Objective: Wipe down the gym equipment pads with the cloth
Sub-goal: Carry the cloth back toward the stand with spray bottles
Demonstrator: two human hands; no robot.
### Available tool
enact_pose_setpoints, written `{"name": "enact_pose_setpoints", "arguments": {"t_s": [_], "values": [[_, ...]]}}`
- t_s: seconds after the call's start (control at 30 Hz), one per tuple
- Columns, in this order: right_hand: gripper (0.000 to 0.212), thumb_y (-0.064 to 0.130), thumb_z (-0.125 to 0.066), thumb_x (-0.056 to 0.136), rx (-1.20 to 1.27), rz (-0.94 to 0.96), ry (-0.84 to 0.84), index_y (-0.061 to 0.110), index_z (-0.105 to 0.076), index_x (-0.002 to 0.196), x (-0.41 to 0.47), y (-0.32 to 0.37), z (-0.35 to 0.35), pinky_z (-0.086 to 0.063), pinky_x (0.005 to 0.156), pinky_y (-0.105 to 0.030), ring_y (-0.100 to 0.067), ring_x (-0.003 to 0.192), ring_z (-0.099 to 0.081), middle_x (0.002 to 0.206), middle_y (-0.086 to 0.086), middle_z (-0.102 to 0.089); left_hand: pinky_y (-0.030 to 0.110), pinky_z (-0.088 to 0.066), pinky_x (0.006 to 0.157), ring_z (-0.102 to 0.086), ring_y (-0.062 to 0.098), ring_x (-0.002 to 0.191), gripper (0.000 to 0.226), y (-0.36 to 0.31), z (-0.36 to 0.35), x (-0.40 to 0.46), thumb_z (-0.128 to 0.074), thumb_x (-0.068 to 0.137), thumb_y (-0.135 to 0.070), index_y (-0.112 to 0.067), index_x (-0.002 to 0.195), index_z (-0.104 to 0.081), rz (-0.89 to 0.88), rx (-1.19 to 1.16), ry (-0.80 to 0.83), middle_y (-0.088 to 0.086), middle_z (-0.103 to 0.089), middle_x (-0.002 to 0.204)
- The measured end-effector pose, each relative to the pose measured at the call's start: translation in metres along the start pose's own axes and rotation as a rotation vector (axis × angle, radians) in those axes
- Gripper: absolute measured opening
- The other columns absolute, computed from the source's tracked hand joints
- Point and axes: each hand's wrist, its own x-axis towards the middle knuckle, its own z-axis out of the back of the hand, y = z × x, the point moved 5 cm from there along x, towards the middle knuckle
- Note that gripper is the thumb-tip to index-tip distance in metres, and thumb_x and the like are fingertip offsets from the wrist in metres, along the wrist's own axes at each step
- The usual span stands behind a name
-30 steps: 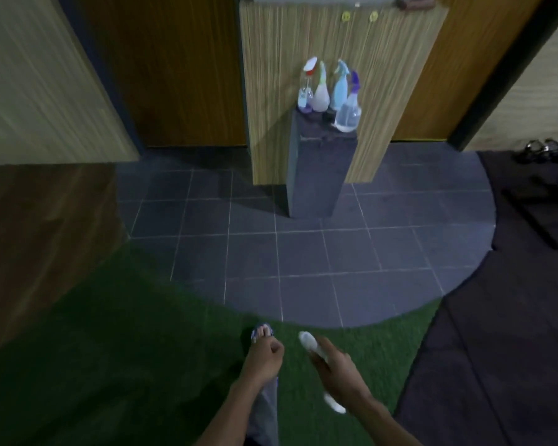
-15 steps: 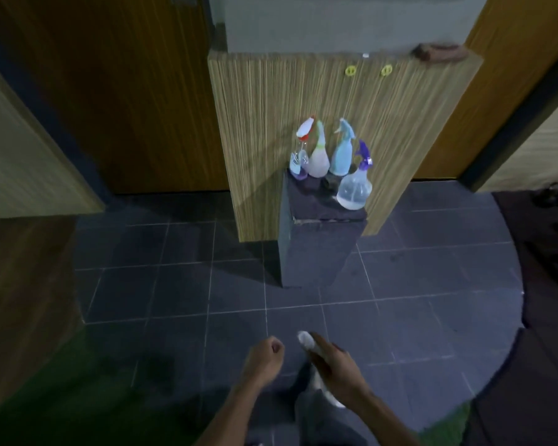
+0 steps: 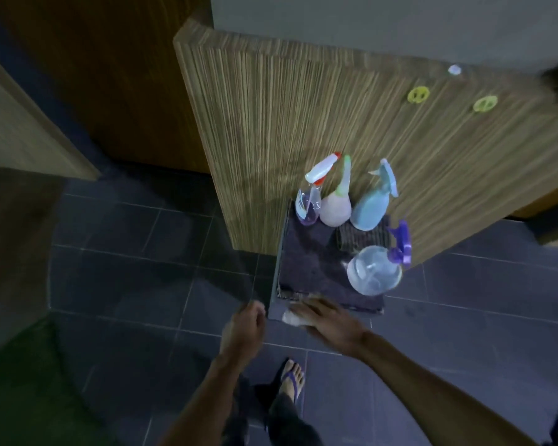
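Dim room, dark grey tiled floor [image 3: 161,284], striped wood-grain panel [image 3: 303,130] under a grey wall [image 3: 368,24], brown wooden door [image 3: 110,75] at left, green turf [image 3: 29,381] at lower left, two yellow stickers [image 3: 417,95] on the panel.

spray bottles [image 3: 351,207] on stand [image 3: 306,268], panel [image 3: 303,130] behind
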Motion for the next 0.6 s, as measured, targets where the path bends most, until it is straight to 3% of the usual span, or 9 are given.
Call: {"name": "enact_pose_setpoints", "arguments": {"t_s": [0.1, 0.2, 0.27, 0.33, 0.4, 0.47, 0.6], "values": [[0.042, 0.024, -0.046, 0.092, -0.225, 0.264, -0.044, 0.012, -0.062, 0.130, 0.040, -0.040, 0.012, -0.053, 0.099, -0.047, -0.033, 0.112, -0.066, 0.123, -0.009, -0.068, 0.045, -0.054, 0.090, -0.064, 0.036, 0.109, 0.043, -0.015, 0.008, 0.059, -0.037, 0.102, -0.037, -0.013, 0.127, -0.064, -0.118, 0.092, -0.107, 0.014, -0.064, 0.122], [0.036, 0.017, -0.044, 0.101, -0.345, 0.373, -0.157, 0.011, -0.063, 0.131, 0.060, -0.070, 0.005, -0.049, 0.104, -0.049, -0.037, 0.121, -0.062, 0.126, -0.014, -0.067, 0.050, -0.056, 0.094, -0.059, 0.036, 0.121, 0.058, -0.032, 0.001, 0.111, -0.027, 0.099, -0.044, -0.014, 0.137, -0.060, -0.292, 0.208, -0.127, 0.014, -0.059, 0.137], [0.034, 0.022, -0.041, 0.107, -0.337, 0.363, -0.168, 0.014, -0.066, 0.129, 0.065, -0.091, -0.013, -0.045, 0.108, -0.051, -0.039, 0.129, -0.057, 0.132, -0.016, -0.064, 0.049, -0.055, 0.097, -0.055, 0.036, 0.132, 0.054, -0.039, -0.011, 0.142, -0.032, 0.101, -0.041, -0.016, 0.144, -0.054, -0.401, 0.296, -0.121, 0.015, -0.052, 0.150], [0.034, 0.029, -0.054, 0.102, -0.332, 0.352, -0.131, 0.020, -0.063, 0.133, 0.062, -0.105, -0.039, -0.039, 0.114, -0.052, -0.037, 0.139, -0.046, 0.145, -0.016, -0.055, 0.046, -0.053, 0.101, -0.051, 0.034, 0.140, 0.052, -0.041, -0.028, 0.165, -0.035, 0.103, -0.035, -0.017, 0.150, -0.047, -0.506, 0.386, -0.107, 0.015, -0.044, 0.157], [0.051, 0.034, -0.065, 0.093, -0.295, 0.282, -0.033, 0.028, -0.053, 0.142, 0.056, -0.114, -0.061, -0.034, 0.117, -0.052, -0.034, 0.149, -0.031, 0.159, -0.011, -0.036, 0.046, -0.049, 0.108, -0.043, 0.033, 0.146, 0.052, -0.035, -0.046, 0.179, -0.036, 0.104, -0.031, -0.016, 0.153, -0.042, -0.597, 0.441, -0.082, 0.015, -0.036, 0.162], [0.058, 0.038, -0.064, 0.093, -0.240, 0.228, 0.005, 0.031, -0.044, 0.148, 0.054, -0.114, -0.074, -0.029, 0.119, -0.053, -0.032, 0.153, -0.017, 0.165, -0.009, -0.022, 0.046, -0.047, 0.111, -0.036, 0.032, 0.150, 0.052, -0.026, -0.057, 0.187, -0.033, 0.105, -0.031, -0.015, 0.155, -0.038, -0.654, 0.476, -0.062, 0.014, -0.027, 0.166], [0.053, 0.042, -0.059, 0.096, -0.205, 0.213, 0.026, 0.031, -0.046, 0.147, 0.057, -0.121, -0.081, -0.026, 0.121, -0.053, -0.031, 0.154, -0.015, 0.166, -0.007, -0.021, 0.041, -0.043, 0.116, -0.036, 0.029, 0.151, 0.050, -0.010, -0.066, 0.197, -0.032, 0.110, -0.034, -0.016, 0.156, -0.037, -0.743, 0.437, -0.084, 0.012, -0.022, 0.168]]}}
